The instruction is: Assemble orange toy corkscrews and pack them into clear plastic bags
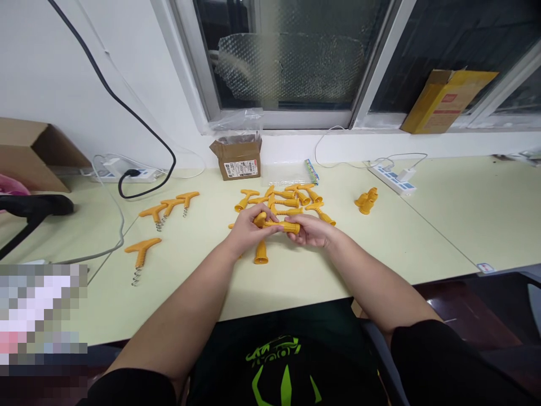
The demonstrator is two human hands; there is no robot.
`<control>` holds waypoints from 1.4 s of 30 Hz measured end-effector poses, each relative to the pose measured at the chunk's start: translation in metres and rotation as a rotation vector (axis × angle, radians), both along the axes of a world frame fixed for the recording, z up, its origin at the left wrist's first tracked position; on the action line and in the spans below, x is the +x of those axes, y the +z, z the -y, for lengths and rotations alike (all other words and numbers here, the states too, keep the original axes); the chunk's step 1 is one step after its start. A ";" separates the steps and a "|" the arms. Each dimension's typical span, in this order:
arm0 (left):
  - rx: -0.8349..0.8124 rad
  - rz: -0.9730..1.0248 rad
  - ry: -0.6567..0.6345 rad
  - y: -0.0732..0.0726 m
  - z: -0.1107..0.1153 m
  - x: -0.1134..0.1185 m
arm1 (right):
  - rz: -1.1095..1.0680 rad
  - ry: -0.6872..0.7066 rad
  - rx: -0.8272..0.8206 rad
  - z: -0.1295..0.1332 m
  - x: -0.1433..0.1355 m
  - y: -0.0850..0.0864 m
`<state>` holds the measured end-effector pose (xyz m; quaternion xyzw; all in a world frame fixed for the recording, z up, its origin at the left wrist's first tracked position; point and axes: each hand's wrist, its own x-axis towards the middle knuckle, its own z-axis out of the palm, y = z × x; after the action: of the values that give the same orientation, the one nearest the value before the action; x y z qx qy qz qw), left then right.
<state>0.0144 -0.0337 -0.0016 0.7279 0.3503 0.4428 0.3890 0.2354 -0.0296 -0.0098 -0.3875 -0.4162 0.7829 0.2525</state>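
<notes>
Yellow corkscrew held in both hands above the surface.
I have the left grip curled around the T-shaped handle end, while the right grip is narrow, its fingers pinching near the flared sleeve end – the piece lies roughly sideways between them. Just in front of the left hand I see a yellow sleeve, its far end hidden by that hand. Right behind the hands, a cluster of sleeved corkscrews lies loosely bunched; well off to the left are four bare corkscrews – metal spirals showing. To the right I make out a small clump of yellow sleeves, and at the back, a cardboard box near the wall beside a clear bag.
</notes>
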 end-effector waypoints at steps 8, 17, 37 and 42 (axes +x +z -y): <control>-0.086 0.038 -0.116 -0.001 -0.006 0.002 | -0.061 0.160 0.309 0.006 0.005 0.002; 0.151 -0.336 0.955 -0.001 -0.061 -0.111 | 0.274 0.300 0.598 -0.001 0.022 0.001; -0.209 -0.450 1.108 -0.041 -0.097 -0.159 | 0.708 0.018 0.865 -0.004 0.002 -0.028; -0.238 -0.522 1.056 -0.032 -0.088 -0.149 | 0.665 -0.095 0.964 -0.007 0.009 -0.019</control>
<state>-0.1346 0.0548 -0.0333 0.4917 0.7956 0.3406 0.0965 0.2449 -0.0224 -0.0289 -0.4718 -0.7642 0.3296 0.2910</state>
